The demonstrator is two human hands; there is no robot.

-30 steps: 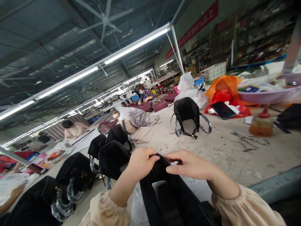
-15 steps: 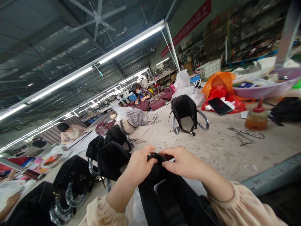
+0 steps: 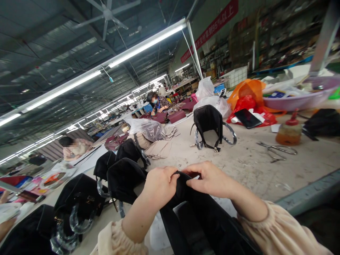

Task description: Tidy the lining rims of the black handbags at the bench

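A black fabric bag (image 3: 212, 226) stands in front of me at the bottom of the view, its inside partly visible and its lower part out of frame. My left hand (image 3: 160, 186) pinches its top edge between thumb and fingers. On the same edge, a little to the right, my right hand (image 3: 211, 180) grips the cloth with thumb and fingertips. Just left of my left wrist stands another black bag (image 3: 123, 180). Beyond my hands, a small black backpack (image 3: 208, 122) with plastic-wrapped handles sits on the table.
Scissors (image 3: 277, 150), a glue bottle with a red cap (image 3: 289, 131) and a phone (image 3: 248, 118) lie on the right of the table (image 3: 247, 170). A purple basin (image 3: 297, 102) stands behind. More black bags (image 3: 79, 198) crowd the left. Co-workers (image 3: 75, 147) sit farther off.
Both hands keep hold of the bag's edge. My left fingers have closed nearer the edge, and my right hand has shifted slightly. The view has turned a little.
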